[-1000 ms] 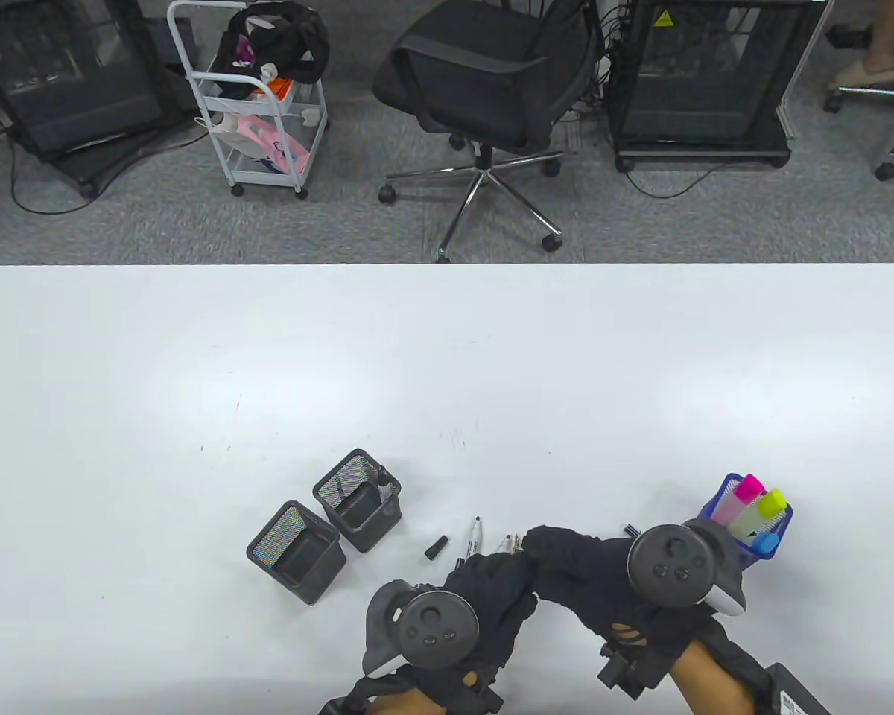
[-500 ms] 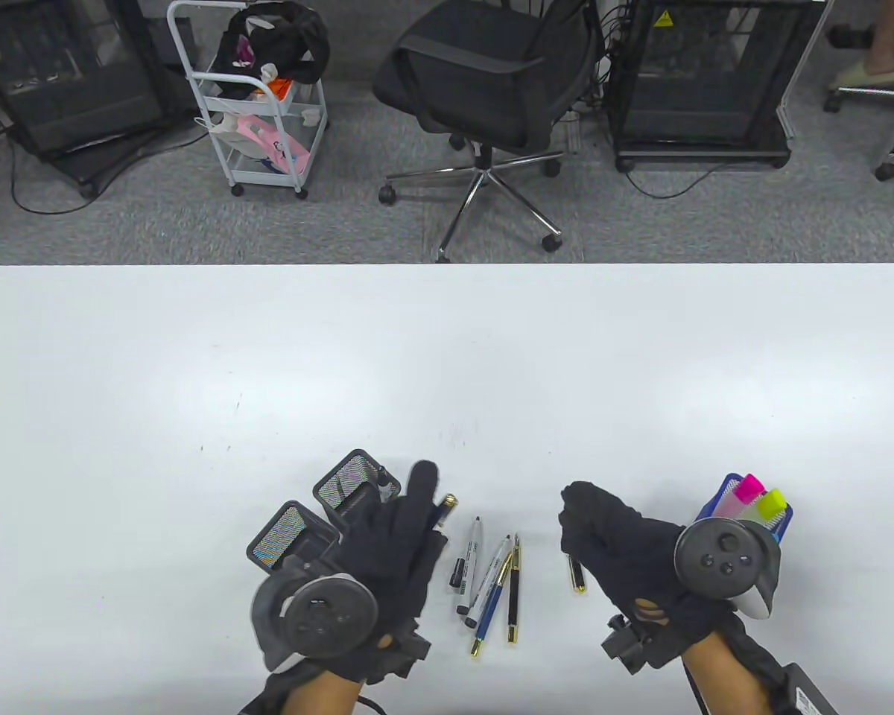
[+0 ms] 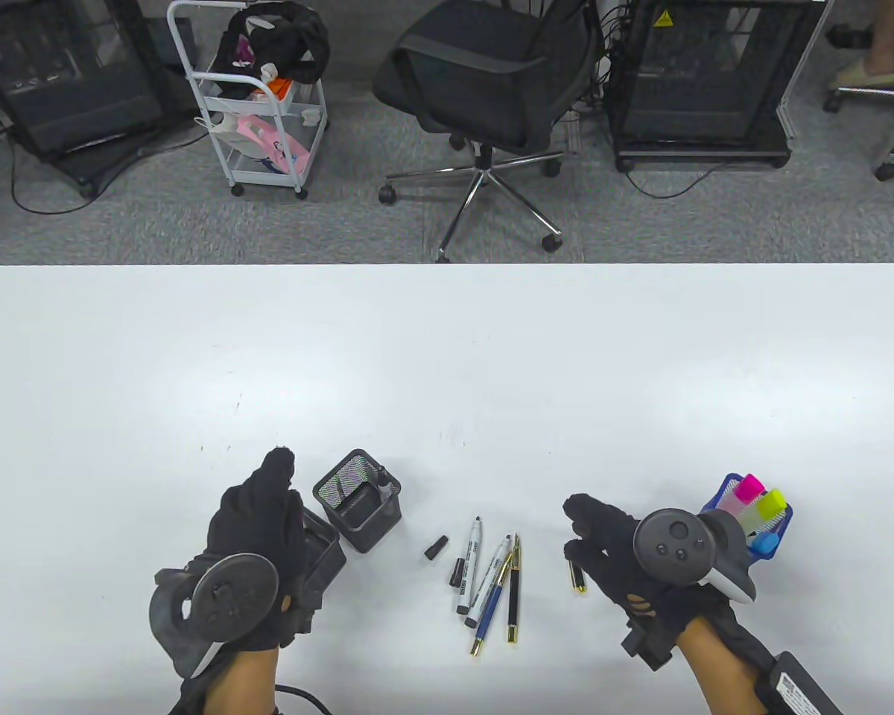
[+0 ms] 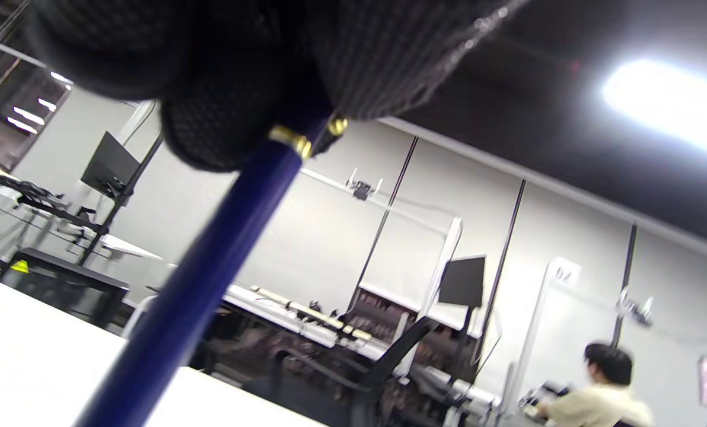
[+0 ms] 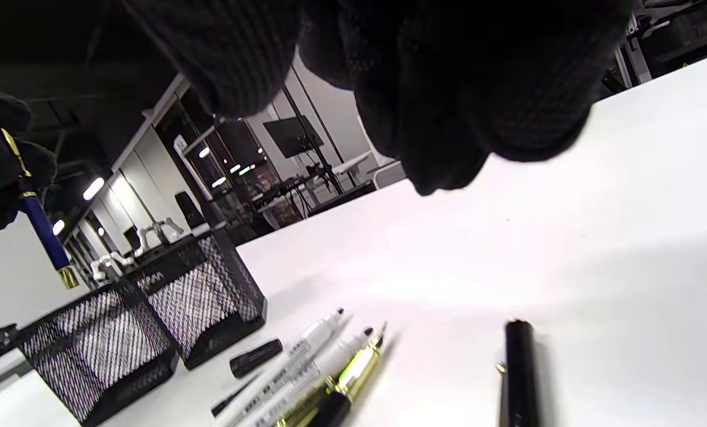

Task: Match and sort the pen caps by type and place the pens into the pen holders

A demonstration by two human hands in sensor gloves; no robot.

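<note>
**A:** Table view first: what is held, and by which hand?

**B:** A blue pen with gold trim [image 5: 40, 228] is gripped in the left hand [image 3: 257, 514]. That pen is hidden by the glove in the table view, but in the left wrist view its barrel is seen running down out of the curled fingers [image 4: 223, 127], and in the right wrist view it is seen hanging gold tip down above the near black mesh pen holder [image 3: 322, 555], not yet inside it.

**A:** And the right hand?

**B:** Nothing is held by the right hand [image 3: 603, 540]; its fingers are loosely bent above the table [image 3: 447, 357]. A black cap with a gold band [image 3: 577, 576] lies just below and left of those fingertips, apart from them.

**A:** What lies between the two hands?

**B:** A cluster of pens is laid out right of the left hand's grip: two uncapped white markers [image 3: 471, 555], a blue and gold pen [image 3: 490, 605] and a black and gold pen [image 3: 514, 592], close together and partly touching. A small black marker cap [image 3: 436, 547] lies left of them, and another [image 3: 457, 572] is beside the markers. The far black mesh pen holder [image 3: 357, 500] stands just right of the left fingers, with one dark pen seen inside.

**A:** Anything beyond the right hand?

**B:** A blue pen holder [image 3: 782, 521] is placed just right of it, with pink, yellow and blue highlighters [image 3: 761, 514] standing in it.
</note>
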